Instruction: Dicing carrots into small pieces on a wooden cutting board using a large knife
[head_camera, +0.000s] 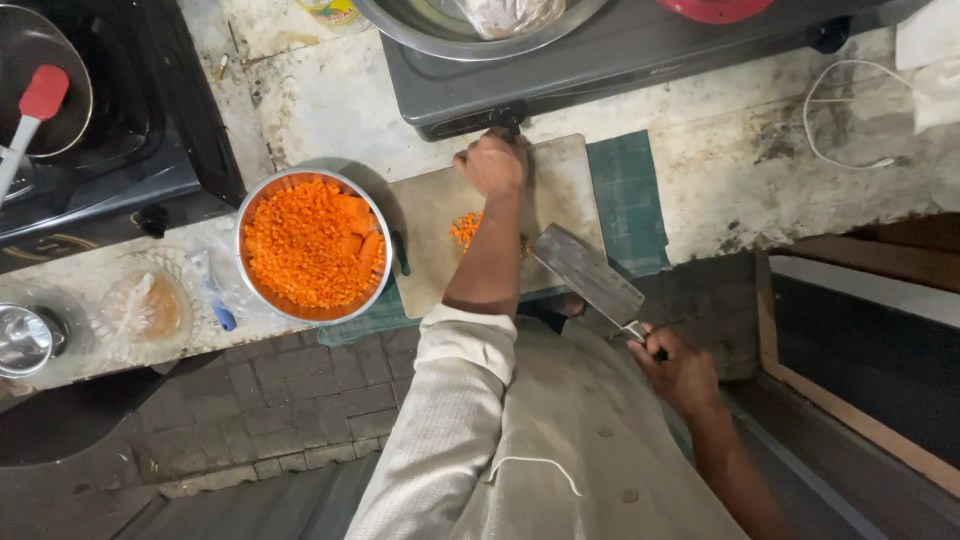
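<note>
My left hand (492, 160) is closed into a fist at the far edge of a wooden cutting board (430, 210), right by a stove knob (510, 116). I cannot see anything inside the fist. A small heap of diced carrot (464, 229) lies on the board beside my forearm. My right hand (682, 368) grips the handle of a broad steel cleaver (587, 273), whose blade hangs over the board's near right corner. Left of the board stands a steel bowl (262, 190) full of diced carrot (305, 245).
A green cloth (628, 185) lies under the board. A grey stove (620, 62) behind it carries a large steel basin (400, 25). At left are a black stove (150, 150), a red spatula (40, 95), a glass dish (145, 306), a blue peeler (214, 297) and a steel cup (22, 340). A white cable (850, 110) lies at right.
</note>
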